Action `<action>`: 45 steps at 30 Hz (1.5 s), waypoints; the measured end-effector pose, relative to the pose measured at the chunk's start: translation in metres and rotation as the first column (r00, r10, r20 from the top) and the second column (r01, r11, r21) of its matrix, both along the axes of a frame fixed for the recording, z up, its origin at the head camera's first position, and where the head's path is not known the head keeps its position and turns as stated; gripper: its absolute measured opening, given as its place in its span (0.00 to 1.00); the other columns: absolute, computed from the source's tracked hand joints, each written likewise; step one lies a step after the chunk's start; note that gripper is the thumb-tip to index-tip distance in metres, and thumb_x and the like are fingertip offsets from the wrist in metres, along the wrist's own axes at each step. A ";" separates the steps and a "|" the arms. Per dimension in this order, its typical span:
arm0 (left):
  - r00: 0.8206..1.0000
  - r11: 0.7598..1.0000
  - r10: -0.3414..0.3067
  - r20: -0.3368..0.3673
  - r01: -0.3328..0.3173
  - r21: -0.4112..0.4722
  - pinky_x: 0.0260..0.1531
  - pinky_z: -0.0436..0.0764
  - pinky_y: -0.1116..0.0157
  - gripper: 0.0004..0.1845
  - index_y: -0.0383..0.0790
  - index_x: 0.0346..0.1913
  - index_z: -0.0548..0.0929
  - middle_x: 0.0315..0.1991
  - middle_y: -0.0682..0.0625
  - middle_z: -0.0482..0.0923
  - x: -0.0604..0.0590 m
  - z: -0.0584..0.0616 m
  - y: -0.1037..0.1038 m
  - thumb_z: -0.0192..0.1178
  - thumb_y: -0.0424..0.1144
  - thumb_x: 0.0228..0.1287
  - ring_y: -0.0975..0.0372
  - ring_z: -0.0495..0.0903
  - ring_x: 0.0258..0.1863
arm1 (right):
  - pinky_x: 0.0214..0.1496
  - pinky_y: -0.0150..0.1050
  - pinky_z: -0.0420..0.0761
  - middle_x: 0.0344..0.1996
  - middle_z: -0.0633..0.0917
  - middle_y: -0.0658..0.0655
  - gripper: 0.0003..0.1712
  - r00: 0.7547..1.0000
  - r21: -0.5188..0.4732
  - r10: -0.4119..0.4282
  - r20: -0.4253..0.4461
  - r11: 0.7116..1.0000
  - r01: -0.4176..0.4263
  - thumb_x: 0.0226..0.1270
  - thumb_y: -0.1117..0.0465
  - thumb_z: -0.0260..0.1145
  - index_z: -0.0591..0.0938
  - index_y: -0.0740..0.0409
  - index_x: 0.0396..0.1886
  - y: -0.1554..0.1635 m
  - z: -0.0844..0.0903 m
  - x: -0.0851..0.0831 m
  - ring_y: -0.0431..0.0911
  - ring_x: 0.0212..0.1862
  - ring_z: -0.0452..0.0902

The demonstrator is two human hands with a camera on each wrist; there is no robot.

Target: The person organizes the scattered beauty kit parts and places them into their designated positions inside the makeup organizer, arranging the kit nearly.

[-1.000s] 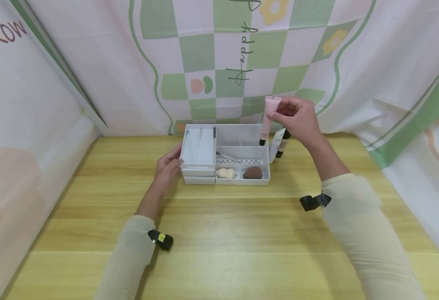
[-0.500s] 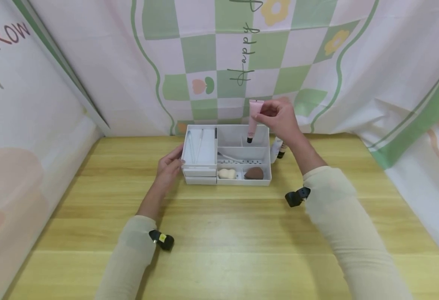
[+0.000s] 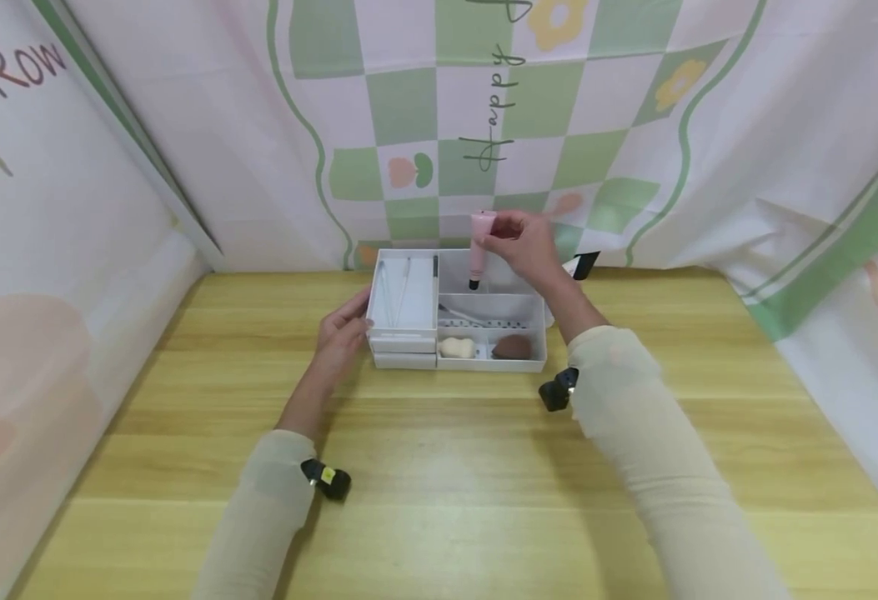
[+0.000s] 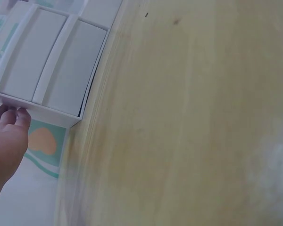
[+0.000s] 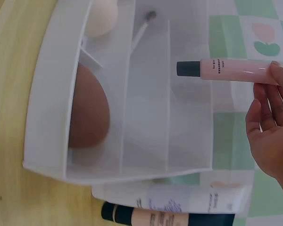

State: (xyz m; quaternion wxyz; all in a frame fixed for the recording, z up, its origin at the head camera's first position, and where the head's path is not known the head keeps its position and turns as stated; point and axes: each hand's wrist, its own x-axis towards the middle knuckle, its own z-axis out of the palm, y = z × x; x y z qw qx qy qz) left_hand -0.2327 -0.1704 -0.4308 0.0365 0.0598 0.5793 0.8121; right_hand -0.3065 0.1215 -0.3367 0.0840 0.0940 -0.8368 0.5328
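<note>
The right hand (image 3: 526, 246) is pinching a pink cosmetic tube (image 3: 479, 247) cap-down over the white organizer's (image 3: 455, 364) rear compartment. The left hand (image 3: 339, 333) is bracing its side, fingers pressed together.

- The backdrop cloth (image 3: 484, 100) behind the worktop carries the word "Happy" in dark green script, running vertically.
- The left side panel (image 3: 48, 208) shows "Row" in brown letters.
- Print on the pink tube (image 5: 236, 71) is too small to read.

Pale wooden table (image 3: 439, 467), green-checked fabric backdrop (image 3: 423, 108), even light
</note>
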 end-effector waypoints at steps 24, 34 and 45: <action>1.000 1.000 -0.014 -0.006 0.014 -0.006 0.75 0.70 0.67 0.34 0.29 0.76 0.60 0.80 0.39 0.56 -0.001 0.001 0.000 0.47 0.22 0.65 0.51 0.57 0.81 | 0.54 0.40 0.88 0.46 0.88 0.70 0.11 0.993 0.084 0.112 0.031 0.990 -0.115 0.65 0.69 0.69 0.84 0.70 0.46 -0.033 -0.034 -0.008 0.55 0.49 0.84; 1.000 1.000 -0.018 -0.006 0.018 -0.008 0.76 0.68 0.65 0.34 0.28 0.76 0.59 0.81 0.39 0.56 -0.002 -0.001 0.000 0.47 0.22 0.66 0.51 0.57 0.81 | 0.58 0.47 0.88 0.48 0.88 0.67 0.11 0.991 0.121 0.097 0.096 0.987 -0.108 0.67 0.68 0.68 0.84 0.66 0.48 -0.034 -0.041 -0.004 0.55 0.52 0.84; 1.000 1.000 -0.011 -0.011 0.011 -0.016 0.80 0.63 0.60 0.34 0.28 0.76 0.60 0.81 0.39 0.56 -0.001 -0.001 -0.001 0.47 0.22 0.65 0.51 0.56 0.81 | 0.60 0.49 0.86 0.48 0.87 0.69 0.10 0.988 0.129 0.131 0.086 0.982 -0.141 0.67 0.69 0.67 0.83 0.69 0.47 -0.033 -0.043 -0.005 0.58 0.52 0.84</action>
